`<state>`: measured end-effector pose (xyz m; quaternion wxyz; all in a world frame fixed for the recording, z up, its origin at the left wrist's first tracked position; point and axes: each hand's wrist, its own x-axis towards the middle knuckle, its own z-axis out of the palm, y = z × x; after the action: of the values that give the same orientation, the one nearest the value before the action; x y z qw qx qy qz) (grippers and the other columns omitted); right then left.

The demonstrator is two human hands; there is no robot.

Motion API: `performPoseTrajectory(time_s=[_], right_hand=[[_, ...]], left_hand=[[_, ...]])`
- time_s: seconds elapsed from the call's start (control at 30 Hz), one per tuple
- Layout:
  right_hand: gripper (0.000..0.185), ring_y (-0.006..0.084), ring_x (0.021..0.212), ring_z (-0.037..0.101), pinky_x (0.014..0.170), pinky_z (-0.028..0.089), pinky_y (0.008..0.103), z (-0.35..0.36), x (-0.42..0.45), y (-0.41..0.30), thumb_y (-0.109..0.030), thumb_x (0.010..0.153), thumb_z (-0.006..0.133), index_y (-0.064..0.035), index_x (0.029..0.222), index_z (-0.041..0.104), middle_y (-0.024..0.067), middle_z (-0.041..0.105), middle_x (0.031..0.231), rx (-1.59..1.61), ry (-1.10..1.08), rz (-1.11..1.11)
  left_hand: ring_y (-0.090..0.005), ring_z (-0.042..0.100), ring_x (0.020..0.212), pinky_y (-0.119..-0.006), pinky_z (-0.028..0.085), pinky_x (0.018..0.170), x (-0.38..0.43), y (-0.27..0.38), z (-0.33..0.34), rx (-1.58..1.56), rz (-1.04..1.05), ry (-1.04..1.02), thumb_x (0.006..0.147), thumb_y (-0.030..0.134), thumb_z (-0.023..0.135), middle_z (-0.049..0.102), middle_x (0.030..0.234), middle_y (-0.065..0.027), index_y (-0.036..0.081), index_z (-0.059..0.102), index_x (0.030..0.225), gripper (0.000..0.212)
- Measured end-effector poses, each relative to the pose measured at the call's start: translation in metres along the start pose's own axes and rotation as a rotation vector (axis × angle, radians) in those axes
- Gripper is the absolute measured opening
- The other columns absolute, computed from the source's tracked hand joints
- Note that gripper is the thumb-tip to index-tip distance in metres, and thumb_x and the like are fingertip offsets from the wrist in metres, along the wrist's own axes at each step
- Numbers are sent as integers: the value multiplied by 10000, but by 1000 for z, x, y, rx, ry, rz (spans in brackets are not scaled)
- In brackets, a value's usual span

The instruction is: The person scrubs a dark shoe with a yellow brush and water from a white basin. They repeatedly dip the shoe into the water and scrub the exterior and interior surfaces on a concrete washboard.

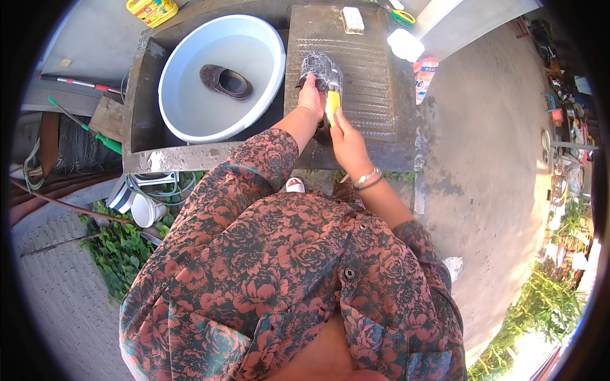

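A dark shoe covered in suds (pixel 321 67) lies on the ribbed washboard slab (pixel 364 100) of a stone sink. My left hand (pixel 312 99) grips the shoe near its opening, thumb on top. In my right hand (pixel 348 138) is a yellow-handled brush (pixel 333 105), held against the side of the shoe; its bristles are mostly hidden. To the left, a second dark shoe (pixel 225 82) sits in cloudy water inside a light blue plastic basin (pixel 167 102). A dark part, perhaps another shoe, shows partly beneath my hands.
The basin stands tilted in the sink trough (pixel 143 109). Along the slab's far side are a white bar or brush (pixel 353 20), scissors with yellow and green handles (pixel 403 18), a white container (pixel 405 45) and a printed plastic packet (pixel 424 78). A yellow jug (pixel 152 11) stands at the back left.
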<state>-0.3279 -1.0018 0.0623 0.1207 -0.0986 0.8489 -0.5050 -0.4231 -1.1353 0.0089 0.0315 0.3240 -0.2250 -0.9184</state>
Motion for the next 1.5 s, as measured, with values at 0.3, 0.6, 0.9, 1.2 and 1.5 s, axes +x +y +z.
performPoseTrajectory(time_s=[0.3,0.6,0.9,1.2,1.5], right_hand=[[435,328,1055,623,865,480,332,-8,33,33,-152,927,533,-69,1350,473,213,612,1180,112,30,92],[498,73,432,408,389,349,237,-50,-10,44,-256,964,521,-175,1440,397,-30,438,601,457,-19,485],[445,52,448,404,389,346,221,-48,1,30,-215,973,501,-196,1414,443,-38,447,614,636,20,479],[452,62,436,389,377,315,223,-44,33,15,-228,971,497,-159,1414,433,-46,417,592,514,55,446],[495,69,456,448,396,375,235,-27,1,2,-191,965,486,-145,1447,380,-13,517,675,506,57,409]], left_hand=[[-280,502,1197,-401,362,1063,-5,-11,12,19,-22,-50,999,340,424,519,1322,-142,-12,443,1310,469],[-317,623,978,-408,478,842,-89,68,32,2310,77,-929,854,500,592,654,1031,-178,31,637,1040,506],[-397,597,1033,-415,457,905,-30,5,8,1889,227,-592,912,383,519,633,1068,-257,45,606,1169,434],[-319,475,1245,-420,402,979,-41,5,21,1366,-149,-201,961,409,468,482,1367,-213,40,436,1384,563],[-323,407,1323,-376,350,1048,-31,5,12,1337,-70,-201,974,385,436,443,1409,-217,22,400,1405,565]])
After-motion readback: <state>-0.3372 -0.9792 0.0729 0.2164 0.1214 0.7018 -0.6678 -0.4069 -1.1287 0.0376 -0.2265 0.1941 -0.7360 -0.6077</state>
